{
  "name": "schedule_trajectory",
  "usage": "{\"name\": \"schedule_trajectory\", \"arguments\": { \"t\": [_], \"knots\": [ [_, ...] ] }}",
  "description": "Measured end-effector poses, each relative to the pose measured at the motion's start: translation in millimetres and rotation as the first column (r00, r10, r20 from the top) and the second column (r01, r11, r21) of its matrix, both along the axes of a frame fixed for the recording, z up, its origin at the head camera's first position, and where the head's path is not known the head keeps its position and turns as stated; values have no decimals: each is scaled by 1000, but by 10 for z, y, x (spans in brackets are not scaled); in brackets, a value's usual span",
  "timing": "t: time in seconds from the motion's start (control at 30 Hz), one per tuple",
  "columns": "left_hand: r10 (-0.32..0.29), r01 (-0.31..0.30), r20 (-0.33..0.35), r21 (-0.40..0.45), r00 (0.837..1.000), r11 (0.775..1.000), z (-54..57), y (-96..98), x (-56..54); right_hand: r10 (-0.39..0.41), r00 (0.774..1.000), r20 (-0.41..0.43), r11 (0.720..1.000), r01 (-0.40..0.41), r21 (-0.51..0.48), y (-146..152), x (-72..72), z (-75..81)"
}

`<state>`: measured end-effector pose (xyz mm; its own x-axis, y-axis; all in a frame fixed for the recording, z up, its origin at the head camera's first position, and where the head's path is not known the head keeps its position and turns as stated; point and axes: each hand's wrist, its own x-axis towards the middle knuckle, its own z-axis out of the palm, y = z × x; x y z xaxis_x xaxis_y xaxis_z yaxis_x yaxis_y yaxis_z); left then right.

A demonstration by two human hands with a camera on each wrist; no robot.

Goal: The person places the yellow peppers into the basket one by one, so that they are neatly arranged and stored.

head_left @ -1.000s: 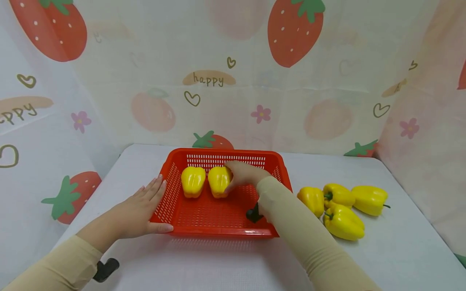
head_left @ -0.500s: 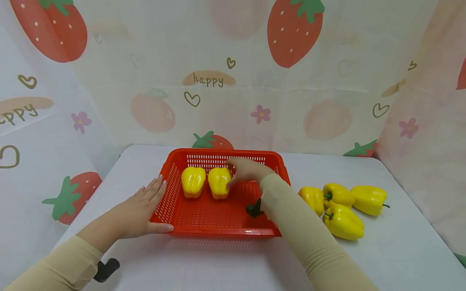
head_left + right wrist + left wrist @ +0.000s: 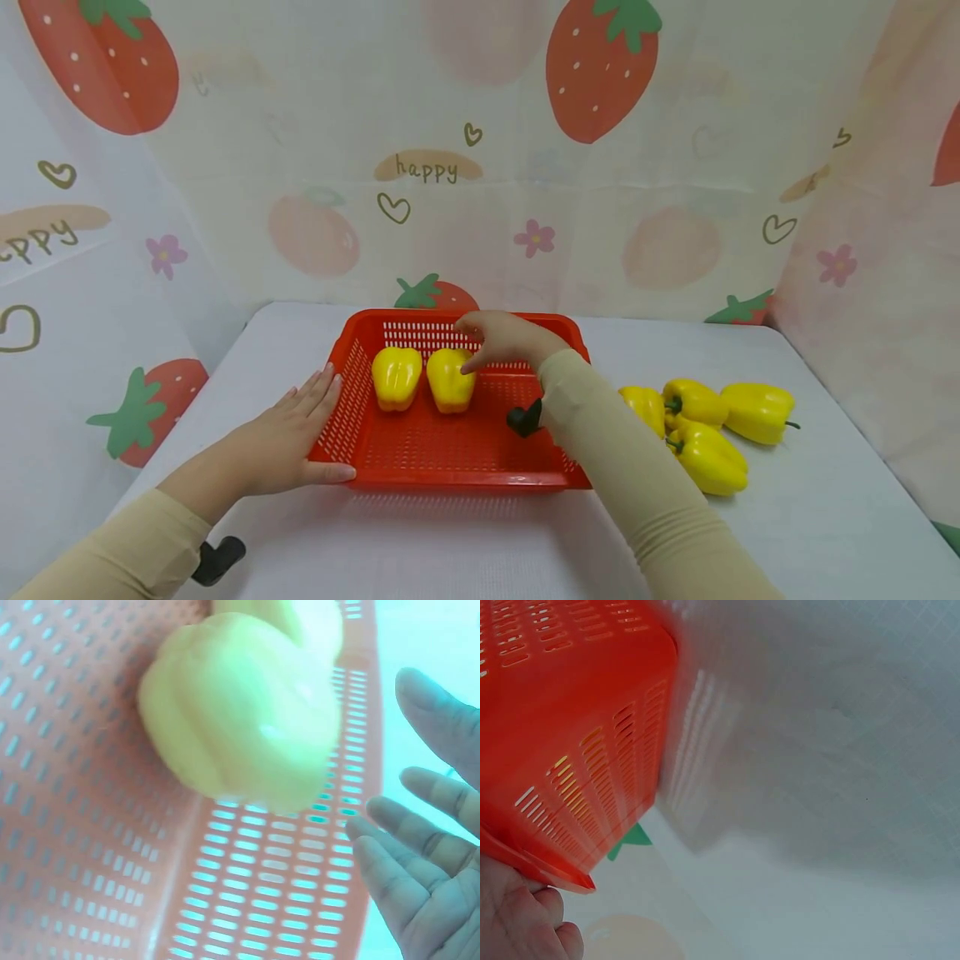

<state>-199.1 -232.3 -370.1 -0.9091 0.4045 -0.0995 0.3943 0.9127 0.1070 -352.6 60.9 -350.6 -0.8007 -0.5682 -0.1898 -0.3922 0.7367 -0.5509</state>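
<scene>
A red plastic basket (image 3: 465,480) with slotted walls stands on the table. Inside it, side by side, are two yellow bell peppers, the left pepper (image 3: 397,379) and the right pepper (image 3: 447,392). My left hand (image 3: 273,446) rests along the basket's left rim, fingers extended and thumb at the near corner. The left wrist view shows that hand (image 3: 517,919) against the rim. Over the basket, just above and right of the right pepper, is my right hand (image 3: 510,340). In the right wrist view its fingers are spread and apart from the pepper (image 3: 240,712), holding nothing.
Several more yellow peppers with green stems lie on the table right of the basket, among them a far-right pepper (image 3: 759,412) and a nearer pepper (image 3: 708,458). My right forearm partly covers another pepper (image 3: 643,407). A strawberry-print curtain (image 3: 442,242) surrounds the white table (image 3: 840,467).
My right hand has let go of the right pepper and risen slightly up and away from it. That pepper stays in the basket. The left hand keeps its place on the rim.
</scene>
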Motion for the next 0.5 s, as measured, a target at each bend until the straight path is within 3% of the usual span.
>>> {"name": "schedule_trajectory", "arguments": {
  "t": [0.27, 0.5],
  "knots": [
    [2, -2, 7, -1, 1000, 1000, -19, 1, -8, 37, 999, -31, 999, -37, -2, 125, 29, 261],
    [-2, 2, 5, 9, 1000, 1000, 36, 10, 23, 43, 997, -61, 998, -46, -49, 353, 95, 480]
  ]
}}
